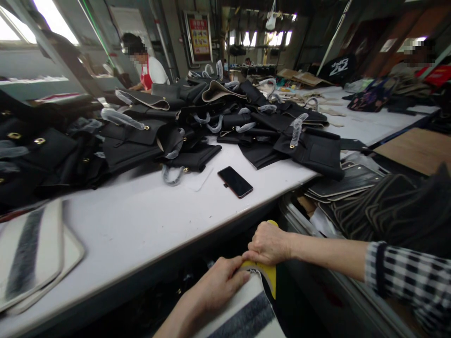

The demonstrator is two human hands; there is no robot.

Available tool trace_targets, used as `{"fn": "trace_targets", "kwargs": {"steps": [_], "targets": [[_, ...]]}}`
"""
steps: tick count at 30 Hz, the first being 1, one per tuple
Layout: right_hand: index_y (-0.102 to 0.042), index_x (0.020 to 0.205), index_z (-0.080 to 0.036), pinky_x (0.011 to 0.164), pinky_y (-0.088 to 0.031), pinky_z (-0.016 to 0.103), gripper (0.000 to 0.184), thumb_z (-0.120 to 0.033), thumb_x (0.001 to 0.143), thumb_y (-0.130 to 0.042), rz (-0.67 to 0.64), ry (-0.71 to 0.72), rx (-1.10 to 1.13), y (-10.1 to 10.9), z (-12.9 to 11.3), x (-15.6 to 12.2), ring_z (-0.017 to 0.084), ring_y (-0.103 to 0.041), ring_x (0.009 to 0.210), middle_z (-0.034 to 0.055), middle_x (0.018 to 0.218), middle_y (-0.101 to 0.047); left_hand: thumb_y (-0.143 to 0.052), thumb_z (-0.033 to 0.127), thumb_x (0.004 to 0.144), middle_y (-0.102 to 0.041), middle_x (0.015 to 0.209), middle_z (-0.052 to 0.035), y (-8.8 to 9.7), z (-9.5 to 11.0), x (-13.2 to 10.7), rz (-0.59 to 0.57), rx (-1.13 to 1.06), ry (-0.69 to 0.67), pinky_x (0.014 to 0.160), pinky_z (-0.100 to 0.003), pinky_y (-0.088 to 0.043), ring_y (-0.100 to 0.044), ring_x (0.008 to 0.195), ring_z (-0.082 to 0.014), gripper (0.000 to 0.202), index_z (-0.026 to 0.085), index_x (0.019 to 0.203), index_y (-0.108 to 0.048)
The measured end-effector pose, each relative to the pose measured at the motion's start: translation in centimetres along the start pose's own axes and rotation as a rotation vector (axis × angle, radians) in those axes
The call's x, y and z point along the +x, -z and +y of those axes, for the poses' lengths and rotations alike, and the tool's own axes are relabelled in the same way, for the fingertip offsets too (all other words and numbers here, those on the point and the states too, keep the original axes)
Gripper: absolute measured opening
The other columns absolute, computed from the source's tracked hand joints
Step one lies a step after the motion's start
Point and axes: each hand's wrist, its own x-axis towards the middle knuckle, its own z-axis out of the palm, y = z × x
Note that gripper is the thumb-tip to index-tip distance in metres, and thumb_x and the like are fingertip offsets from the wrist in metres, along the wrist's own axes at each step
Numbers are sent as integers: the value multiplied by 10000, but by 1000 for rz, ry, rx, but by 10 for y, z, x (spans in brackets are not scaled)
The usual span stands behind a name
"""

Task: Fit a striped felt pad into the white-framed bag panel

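A cream panel with a dark stripe (243,317) hangs below the front edge of the table, at the bottom of the view. My left hand (220,284) pinches its upper edge between thumb and fingers. My right hand (269,244) is closed in a fist on a yellow piece (269,277) along the panel's top corner; whether this is lining or a separate part I cannot tell. The hands almost touch. Similar cream striped panels (49,263) lie stacked at the table's left end.
A white table (141,220) carries a heap of black bags (197,117) with wrapped handles. A phone (235,181) lies near its front edge. Stacked dark panels (384,206) stand to the right. A person in a red apron (150,72) is at the far left.
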Motion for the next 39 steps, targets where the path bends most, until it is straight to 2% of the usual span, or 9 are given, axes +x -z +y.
{"fn": "trace_targets", "kwargs": {"steps": [6,17,26,32,34,36,39], "targets": [[-717,671,-188,516,-272,267,603,-474,1000,-301,-15,-49,11,-2,-4,-2,204,-667,572,79,621,-713,-460,423,935,-558,716,31,-3,-8,4,10,58,-6,582,-238,-338,-482,617,-120,288,197,904,-634],[-752,716,-213,524,-284,283,634,-451,1018,-249,-61,-197,43,-3,-16,-8,231,-687,607,80,662,-729,-451,413,940,-605,727,19,-4,-7,5,12,70,-13,609,-237,-361,-543,645,-133,272,202,839,-589],[-760,749,-209,560,-345,296,652,-442,1026,-218,-88,-390,87,-9,-41,-16,232,-703,641,84,711,-745,-442,400,936,-590,698,8,-6,-5,8,23,107,-47,612,-252,-336,-532,623,-138,279,197,833,-603],[-759,790,-228,578,-385,309,691,-419,1034,-142,-85,-537,82,-14,-67,-24,250,-718,687,75,769,-756,-517,501,884,-498,608,33,-2,-3,6,-34,-39,-37,537,-257,-275,-400,568,-122,385,164,792,-679],[-757,788,-228,588,-399,313,705,-412,1034,-123,-86,-566,76,-13,-73,-26,255,-719,694,85,771,-755,-460,549,903,-556,637,19,3,-2,8,-57,-110,-31,586,-252,-329,-438,615,-134,483,154,779,-711],[-756,802,-232,595,-411,316,710,-420,1033,-111,-88,-574,76,-13,-76,-28,259,-719,695,89,772,-755,-370,586,929,-652,749,-6,7,-3,9,-73,-210,-15,698,-259,-395,-511,707,-155,576,155,840,-742],[-752,819,-224,605,-425,329,708,-437,1030,-111,-90,-579,81,-11,-79,-29,275,-716,691,101,774,-753,-398,589,908,-712,900,-36,8,-6,11,-70,-371,33,780,-281,-433,-563,779,-170,560,157,983,-747]]}}
